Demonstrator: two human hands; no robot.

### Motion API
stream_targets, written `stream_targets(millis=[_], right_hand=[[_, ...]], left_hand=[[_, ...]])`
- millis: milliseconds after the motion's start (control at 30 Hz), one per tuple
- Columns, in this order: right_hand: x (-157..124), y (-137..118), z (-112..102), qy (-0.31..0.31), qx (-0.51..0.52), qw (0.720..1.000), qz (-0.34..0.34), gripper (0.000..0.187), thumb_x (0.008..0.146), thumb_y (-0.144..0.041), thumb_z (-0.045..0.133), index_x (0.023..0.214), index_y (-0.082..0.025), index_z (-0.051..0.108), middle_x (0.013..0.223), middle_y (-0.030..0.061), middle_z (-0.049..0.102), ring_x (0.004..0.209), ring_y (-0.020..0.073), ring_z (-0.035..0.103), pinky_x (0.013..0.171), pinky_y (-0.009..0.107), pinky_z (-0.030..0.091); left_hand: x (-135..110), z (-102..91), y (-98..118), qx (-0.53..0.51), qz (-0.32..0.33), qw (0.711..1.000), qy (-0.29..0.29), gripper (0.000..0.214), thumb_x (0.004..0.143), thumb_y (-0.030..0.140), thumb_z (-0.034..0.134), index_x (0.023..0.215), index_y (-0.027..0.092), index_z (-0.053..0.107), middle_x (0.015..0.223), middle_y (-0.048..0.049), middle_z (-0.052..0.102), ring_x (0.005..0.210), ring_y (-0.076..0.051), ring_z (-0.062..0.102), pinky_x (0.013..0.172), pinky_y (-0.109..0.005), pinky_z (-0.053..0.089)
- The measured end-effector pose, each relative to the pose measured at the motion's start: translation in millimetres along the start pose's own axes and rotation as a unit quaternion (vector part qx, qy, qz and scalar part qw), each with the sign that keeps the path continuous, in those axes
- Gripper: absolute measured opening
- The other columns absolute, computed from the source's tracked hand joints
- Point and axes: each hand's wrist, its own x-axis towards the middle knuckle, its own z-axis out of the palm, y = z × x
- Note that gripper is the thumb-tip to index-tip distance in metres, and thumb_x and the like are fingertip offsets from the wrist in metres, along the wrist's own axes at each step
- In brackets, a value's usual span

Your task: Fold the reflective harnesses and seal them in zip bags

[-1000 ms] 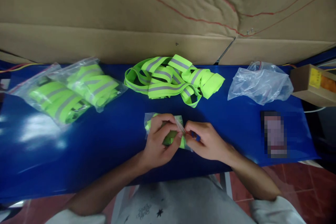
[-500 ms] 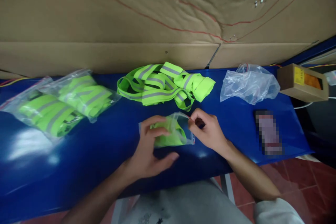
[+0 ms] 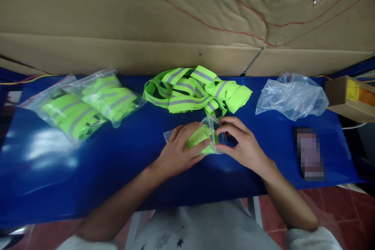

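A small clear zip bag (image 3: 211,125) lies on the blue table in front of me, with a folded neon-green strap (image 3: 202,137) inside it. My left hand (image 3: 183,146) is closed round the bag's left part, thumb and fingers pressing on the strap through the plastic. My right hand (image 3: 241,140) grips the bag's right end, its fingers and thumb curved round the mouth. Just behind both hands sits a loose heap of neon-green reflective straps (image 3: 183,103) with grey stripes.
Two filled clear bags of green straps (image 3: 74,115) lie at the left. On the right are crumpled clear plastic bags (image 3: 290,97), a cardboard box (image 3: 340,95) and a phone (image 3: 310,154). A cardboard-covered wall (image 3: 131,52) rises behind the blue table (image 3: 117,179).
My left hand has closed onto the bag from a spread pose above it. My right hand has gone from pinching the bag's corner to curving round its end. The view has shifted left.
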Motion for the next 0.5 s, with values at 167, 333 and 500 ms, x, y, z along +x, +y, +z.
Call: stream_targets(millis=[167,333,500], right_hand=[[1,3,5,-0.054,0.018,0.998,-0.01,0.037,0.094,-0.033,0.071,0.13,-0.029,0.062,0.143,0.0087,0.06,0.131,0.0256,0.062,0.104,0.041,0.057],[1,-1,12,-0.067,0.003,0.997,0.037,0.037,0.093,-0.039,0.074,0.127,-0.028,0.064,0.132,0.0077,0.068,0.115,0.0264,0.071,0.093,0.04,0.06],[-1,-6,16,-0.034,-0.146,0.987,0.057,0.038,0.093,-0.044,0.071,0.121,-0.02,0.067,0.136,0.015,0.065,0.111,0.0324,0.071,0.078,0.038,0.061]], left_hand=[[-3,1.4,1,-0.038,0.014,0.999,-0.024,0.049,0.088,0.026,0.075,0.133,0.029,0.055,0.145,-0.0174,0.055,0.131,-0.032,0.059,0.102,-0.049,0.053],[-4,4.7,7,-0.036,0.018,0.999,-0.029,0.05,0.09,0.025,0.073,0.136,0.034,0.055,0.141,-0.0142,0.059,0.132,-0.032,0.058,0.102,-0.05,0.053],[0,9.9,12,-0.016,-0.003,1.0,-0.011,0.05,0.09,0.027,0.074,0.136,0.03,0.056,0.14,-0.018,0.058,0.126,-0.032,0.061,0.1,-0.05,0.052]])
